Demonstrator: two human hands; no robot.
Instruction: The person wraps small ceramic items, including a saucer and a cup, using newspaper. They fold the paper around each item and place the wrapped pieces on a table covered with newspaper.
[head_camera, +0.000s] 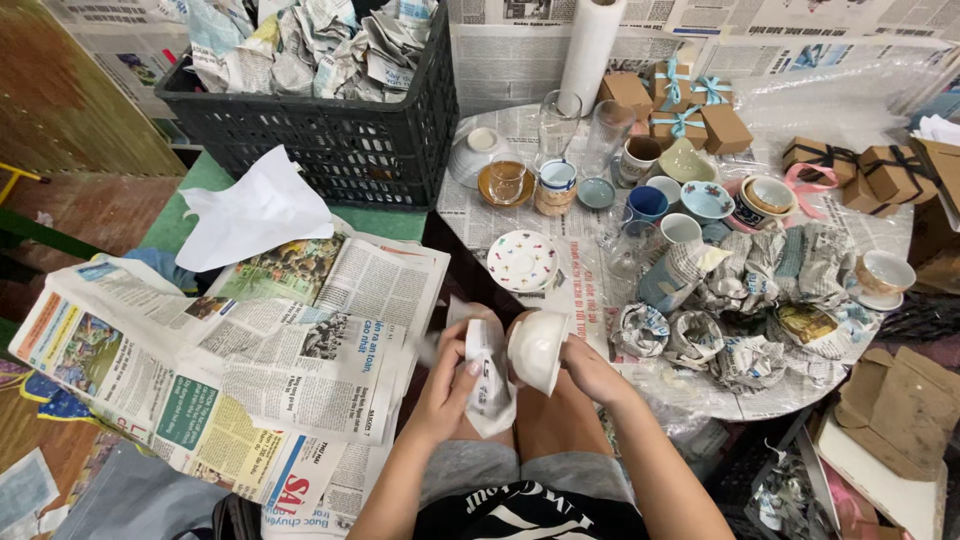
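Here, right hand fingers closed on white bowl, tilted sideways just below the spotted saucer; left hand fingers grip white paper against it, likely for wiping or wrapping.

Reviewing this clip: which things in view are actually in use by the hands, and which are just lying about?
In use:
- white bowl, held in the right hand
- white paper, held by the left hand

Lying about:
- spotted saucer
- black crate of crumpled newspaper
- brown gift boxes
- spread newspaper sheets
- paper-wrapped bundles
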